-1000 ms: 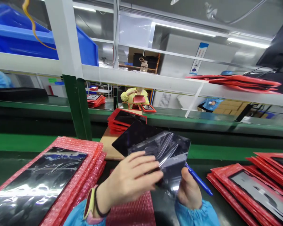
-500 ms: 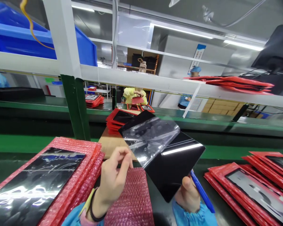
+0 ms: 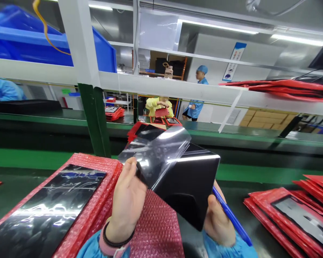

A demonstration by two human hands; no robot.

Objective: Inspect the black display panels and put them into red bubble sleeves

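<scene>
In the middle of the frame, my right hand grasps a glossy black panel by its right edge, a blue pen alongside. My left hand is at the left edge of clear film partly covering the panel; whether it grips, I cannot tell. Pink bubble wrap lies at bottom centre.

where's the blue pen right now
In the head view, the blue pen is at lower right, in the right hand, slanting down between the glossy black panel and the red pouches.
</scene>
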